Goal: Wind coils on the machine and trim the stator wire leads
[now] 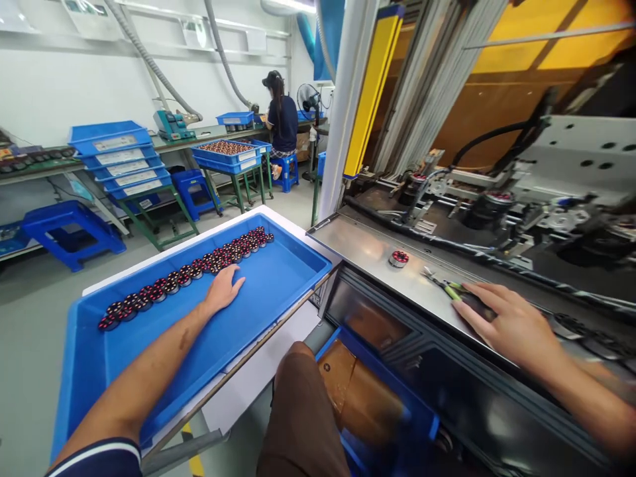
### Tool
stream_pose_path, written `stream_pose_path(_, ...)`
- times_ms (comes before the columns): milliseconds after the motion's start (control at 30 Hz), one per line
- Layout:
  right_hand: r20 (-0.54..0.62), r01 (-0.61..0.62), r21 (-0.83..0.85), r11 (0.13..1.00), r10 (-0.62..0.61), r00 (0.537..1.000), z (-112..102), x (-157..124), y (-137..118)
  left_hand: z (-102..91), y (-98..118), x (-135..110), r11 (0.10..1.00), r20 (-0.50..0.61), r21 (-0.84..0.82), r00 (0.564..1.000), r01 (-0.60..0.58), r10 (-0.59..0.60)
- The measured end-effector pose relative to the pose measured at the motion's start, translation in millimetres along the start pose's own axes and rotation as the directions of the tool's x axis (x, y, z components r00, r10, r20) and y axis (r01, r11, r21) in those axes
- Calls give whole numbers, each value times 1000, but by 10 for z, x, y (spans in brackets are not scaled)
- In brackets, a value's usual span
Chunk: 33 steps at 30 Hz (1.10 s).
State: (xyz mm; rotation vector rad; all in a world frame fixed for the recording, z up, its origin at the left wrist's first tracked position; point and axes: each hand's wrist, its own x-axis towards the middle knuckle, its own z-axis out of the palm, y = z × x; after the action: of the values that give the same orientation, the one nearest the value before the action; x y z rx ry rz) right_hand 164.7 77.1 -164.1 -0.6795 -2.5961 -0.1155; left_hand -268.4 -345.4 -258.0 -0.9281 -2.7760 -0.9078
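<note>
My left hand (223,289) is over the blue tray (263,285), at the front of a long double row of small round motor parts (171,283) with red and black tops. Its thumb stands apart from the fingers, and the fingertips reach the nearest parts; no part shows inside the hand. On the metal ledge of the machine, my right hand (511,318) has thumb and fingers closed around the green handles of small pliers (441,281). The pliers' jaws point toward a single round motor part (399,259) standing upright on the ledge, apart from them.
The machine (497,212) has fixtures and cables behind the ledge. Below it sits a blue bin (328,341) with brown cardboard inside. Stacked blue trays (124,159), blue stools (74,228) and a seated co-worker (284,122) are at the back.
</note>
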Motion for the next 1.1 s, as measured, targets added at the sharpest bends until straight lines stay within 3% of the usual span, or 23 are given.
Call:
stream_pose_path(167,44,6,-2,1000,-6,999,-100,19,-75,62,157,93,995,-30,11,994,-101,102)
stream_pose_path(300,34,-39,43,998,38,999,-108,28,-143,29,529,165,963,-97,0,958,-270,269)
stream_pose_path(467,-33,-104,185,977,112,993,-96,45,-161,-112,1375,358,850,-141,-3,842,-527,521)
stream_pose_path(567,-43,-114,213,970,126,991,-222,44,-172,-14,2066,485,788,-84,-101,795,-607,601)
stream_pose_path(700,2,-101,174,980,102,995,-375,27,-232,385,2996,670,760,120,-362,782,-540,612)
stream_pose_path(800,35,-93,151,984,88,995,-407,13,-257,706,3466,775,754,299,-525,744,-395,597)
stream_pose_path(933,36,-94,171,981,89,995,-375,2,-247,940,3725,778,749,417,-616,706,-244,573)
stream_pose_path(1100,-3,-110,255,961,115,993,-309,21,-208,799,3791,590,692,382,-706,742,-151,551)
